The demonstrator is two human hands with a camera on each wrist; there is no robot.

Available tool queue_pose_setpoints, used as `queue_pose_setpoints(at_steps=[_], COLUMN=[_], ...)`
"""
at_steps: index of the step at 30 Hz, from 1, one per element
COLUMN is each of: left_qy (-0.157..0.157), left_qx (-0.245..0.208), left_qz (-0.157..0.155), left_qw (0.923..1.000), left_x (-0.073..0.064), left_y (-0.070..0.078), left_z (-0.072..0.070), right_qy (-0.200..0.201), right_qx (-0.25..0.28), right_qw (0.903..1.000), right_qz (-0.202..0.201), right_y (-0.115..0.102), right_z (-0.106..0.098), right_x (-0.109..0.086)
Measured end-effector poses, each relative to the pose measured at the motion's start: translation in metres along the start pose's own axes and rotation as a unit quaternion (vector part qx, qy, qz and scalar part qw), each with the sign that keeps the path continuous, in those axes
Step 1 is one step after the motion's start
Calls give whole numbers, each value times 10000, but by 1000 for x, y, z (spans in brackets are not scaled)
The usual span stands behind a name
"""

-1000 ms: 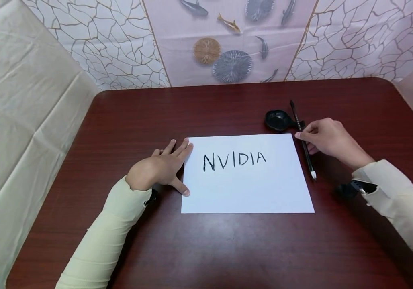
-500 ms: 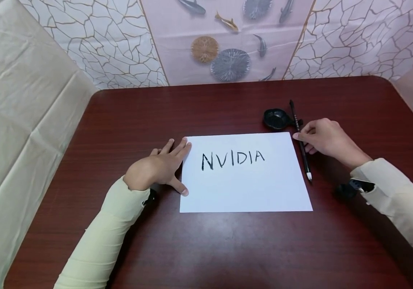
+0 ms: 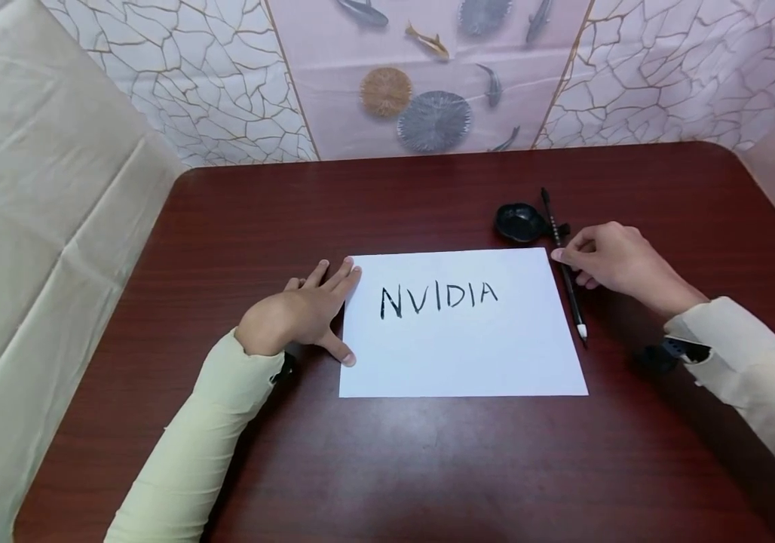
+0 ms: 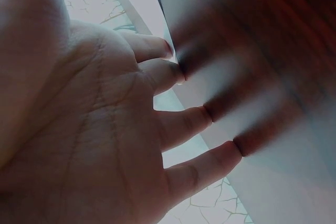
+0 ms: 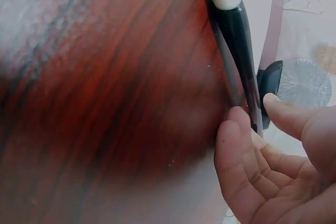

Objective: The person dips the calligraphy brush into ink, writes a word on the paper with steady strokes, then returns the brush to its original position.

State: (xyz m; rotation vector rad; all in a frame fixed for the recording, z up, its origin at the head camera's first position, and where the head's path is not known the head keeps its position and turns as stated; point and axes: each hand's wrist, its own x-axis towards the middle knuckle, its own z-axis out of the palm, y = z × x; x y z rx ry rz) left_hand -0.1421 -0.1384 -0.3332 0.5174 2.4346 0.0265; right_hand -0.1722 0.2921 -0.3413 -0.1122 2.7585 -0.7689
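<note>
A sheet of white paper (image 3: pixel 469 339) lies on the table with "NVIDIA" lettered in black across its upper part. My left hand (image 3: pixel 299 313) rests at its left edge, fingers spread, with thumb and fingertips touching the paper. Just off the right edge is a slim black writing brush (image 3: pixel 572 298) with a white collar and a dark tip toward me. My right hand (image 3: pixel 608 256) holds its shaft between thumb and curled fingers; the right wrist view shows the brush (image 5: pixel 241 45) beside the fingertips. The brush's upper shaft crosses the handle of a small black ink dish (image 3: pixel 519 222).
The dark red-brown wooden table (image 3: pixel 394 467) extends around the paper. A patterned cloth (image 3: pixel 333 113) hangs behind its far edge, and a pale cloth (image 3: pixel 41 249) hangs along the left side. Both wrists carry dark straps.
The brush's tip end has shifted slightly toward me and the paper's right edge. The right hand stays around the shaft. My left hand has kept its place on the paper.
</note>
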Motion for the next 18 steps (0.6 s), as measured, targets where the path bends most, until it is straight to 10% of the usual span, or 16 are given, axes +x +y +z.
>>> queue_pose_setpoints(at_steps=[18], left_qy=[168], left_qx=[-162], left_qz=[-62], left_qw=[9997], left_x=[6], left_y=[-1], left_z=[-12], right_qy=[1485], right_qx=[-431], right_qw=[9849], right_qz=[-778], right_y=[-42], right_z=[-5], right_x=[-33])
